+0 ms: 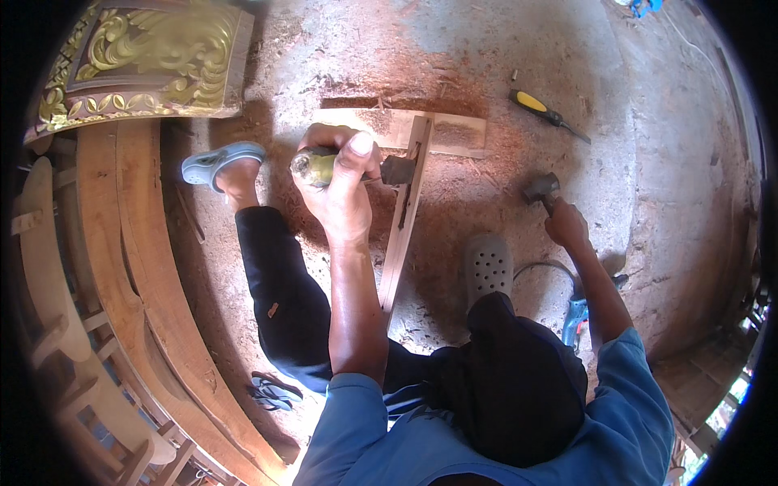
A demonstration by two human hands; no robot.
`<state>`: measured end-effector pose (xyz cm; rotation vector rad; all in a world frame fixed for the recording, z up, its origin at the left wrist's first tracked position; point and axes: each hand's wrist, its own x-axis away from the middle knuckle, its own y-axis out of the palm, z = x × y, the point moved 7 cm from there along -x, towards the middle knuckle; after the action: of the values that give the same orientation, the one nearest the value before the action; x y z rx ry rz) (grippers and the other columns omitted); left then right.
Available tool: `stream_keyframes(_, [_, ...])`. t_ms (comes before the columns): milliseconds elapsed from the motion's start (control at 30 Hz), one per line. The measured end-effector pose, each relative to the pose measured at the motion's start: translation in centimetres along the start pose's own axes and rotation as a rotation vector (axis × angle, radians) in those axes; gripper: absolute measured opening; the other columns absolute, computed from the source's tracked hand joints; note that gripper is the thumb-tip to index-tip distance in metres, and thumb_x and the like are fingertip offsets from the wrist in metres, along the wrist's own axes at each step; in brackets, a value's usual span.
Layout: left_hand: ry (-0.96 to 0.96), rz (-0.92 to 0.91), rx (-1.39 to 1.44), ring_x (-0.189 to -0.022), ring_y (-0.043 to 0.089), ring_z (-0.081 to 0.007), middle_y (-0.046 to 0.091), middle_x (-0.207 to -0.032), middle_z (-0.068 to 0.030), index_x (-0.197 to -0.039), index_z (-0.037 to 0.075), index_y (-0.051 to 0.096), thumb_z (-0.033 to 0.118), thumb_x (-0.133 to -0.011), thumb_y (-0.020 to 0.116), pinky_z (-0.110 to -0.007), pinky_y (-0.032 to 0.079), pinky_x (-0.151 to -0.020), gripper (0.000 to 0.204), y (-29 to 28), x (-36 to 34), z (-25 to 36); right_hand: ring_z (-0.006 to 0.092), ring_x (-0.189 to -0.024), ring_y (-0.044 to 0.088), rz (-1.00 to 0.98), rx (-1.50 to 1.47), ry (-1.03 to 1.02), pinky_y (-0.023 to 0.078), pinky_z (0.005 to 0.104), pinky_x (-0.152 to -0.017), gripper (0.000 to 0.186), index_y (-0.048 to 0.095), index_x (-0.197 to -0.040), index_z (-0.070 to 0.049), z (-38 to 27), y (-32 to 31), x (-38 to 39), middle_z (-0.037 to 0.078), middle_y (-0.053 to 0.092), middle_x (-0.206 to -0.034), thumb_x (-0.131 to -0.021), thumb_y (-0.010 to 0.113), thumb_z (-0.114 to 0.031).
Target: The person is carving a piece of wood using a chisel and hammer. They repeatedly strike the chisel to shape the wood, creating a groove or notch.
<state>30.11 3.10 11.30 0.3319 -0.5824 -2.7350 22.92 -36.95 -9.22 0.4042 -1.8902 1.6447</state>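
My left hand (pixel 344 190) is closed around the yellowish handle of a chisel (pixel 398 170). The chisel's dark metal end meets a narrow wooden strip (pixel 394 257), which has dark slots along its face. The strip's far end rests on a flat wooden board (pixel 466 134) lying crosswise on the floor. Off to the right, my right hand (pixel 569 227) grips a hammer (pixel 540 188) with a dark head, held apart from the chisel. Most of the hammer's handle is hidden by my fingers.
A yellow-and-black screwdriver (pixel 536 106) lies on the dusty floor beyond the hammer. A blue corded power tool (pixel 574 317) sits beside my right forearm. Long timber planks (pixel 158 267) and a gold carved panel (pixel 158 49) line the left. Flip-flops (pixel 274 392) lie near my left leg.
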Motion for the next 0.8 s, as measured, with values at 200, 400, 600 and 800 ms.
stream_keyframes(200, [-0.011,0.003,-0.007,-0.056,0.055,-0.0128,0.061,-0.071,-0.0074,-0.088,0.004,0.057,0.016,-0.083,0.082,-0.027,0.045,-0.052,0.028,-0.06,0.03,-0.22,0.0439,-0.099,0.068,-0.005,0.010,-0.003,0.054,0.0510,-0.088,0.030,0.061,-0.109,0.003,-0.12,-0.08,0.14,0.029,0.070,-0.102,-0.084,0.061,-0.012])
stream_keyframes(400, [-0.010,0.002,-0.005,-0.055,0.055,-0.0126,0.061,-0.072,-0.0075,-0.088,0.004,0.057,0.016,-0.083,0.082,-0.027,0.045,-0.052,0.028,-0.07,0.16,-0.18,0.0439,-0.100,0.068,-0.012,0.008,0.001,0.054,0.0511,-0.088,0.030,0.061,-0.110,0.003,-0.20,-0.12,0.18,0.029,0.069,-0.102,-0.084,0.062,-0.013])
stream_keyframes(600, [-0.014,-0.017,-0.009,-0.055,0.056,-0.0124,0.060,-0.070,-0.0069,-0.087,0.004,0.057,0.017,-0.083,0.082,-0.027,0.045,-0.051,0.028,0.17,0.18,-0.21,0.0438,-0.101,0.067,-0.005,0.013,-0.003,0.053,0.0514,-0.089,0.030,0.060,-0.110,0.003,0.06,0.22,-0.03,0.029,0.069,-0.103,-0.084,0.062,-0.013])
stream_keyframes(800, [-0.007,-0.005,-0.017,-0.055,0.056,-0.0124,0.060,-0.070,-0.0069,-0.086,0.005,0.057,0.017,-0.084,0.082,-0.027,0.045,-0.050,0.027,0.15,0.07,-0.20,0.0434,-0.101,0.066,-0.008,0.007,0.006,0.052,0.0533,-0.088,0.030,0.058,-0.111,0.000,0.37,0.57,-0.14,0.026,0.069,-0.102,-0.084,0.061,-0.013])
